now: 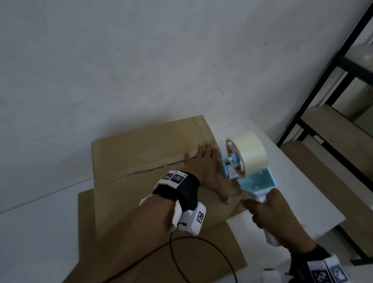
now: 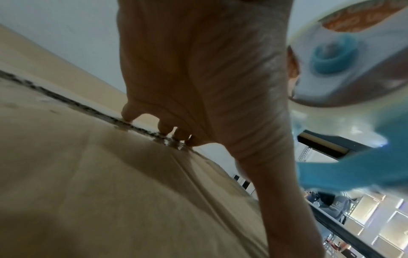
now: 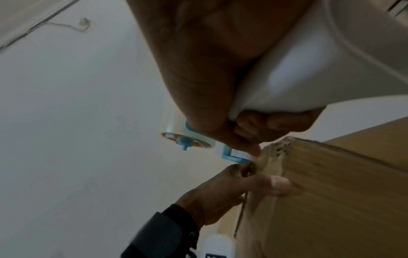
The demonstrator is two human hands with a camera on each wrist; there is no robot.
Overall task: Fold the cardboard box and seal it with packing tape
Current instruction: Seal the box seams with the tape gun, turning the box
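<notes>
Nearest to us in the head view, our right hand (image 1: 271, 216) is clenched around the white handle of the tape dispenser (image 1: 250, 167); the right wrist view shows the fingers wrapped tight round that handle. From there the dispenser's pale blue frame rises toward the roll of packing tape (image 1: 248, 153), which hangs over the right edge of the cardboard box (image 1: 143, 153), with the frame's tip at the box's near right corner.

Beside it, a black cable (image 1: 200, 268) loops over a flat cardboard sheet (image 1: 156, 263) that lies under the box and reaches toward the near edge of the white table (image 1: 32, 239).

Next comes our left hand (image 1: 206, 170), flat on top of the box near its right edge. It grasps nothing: the fingers (image 2: 164, 126) are spread and straight, their tips pressing at the seam (image 1: 150, 169) where the two top flaps meet, while the thumb (image 3: 279, 186) lies over the box's right side. In the left wrist view the seam shows as a dark ragged line, bare of tape where we can see it.

Further on, the box stands toward the table's far edge, against the pale wall (image 1: 141, 50). Off the table's right edge stands a black metal shelf frame (image 1: 366, 78).
</notes>
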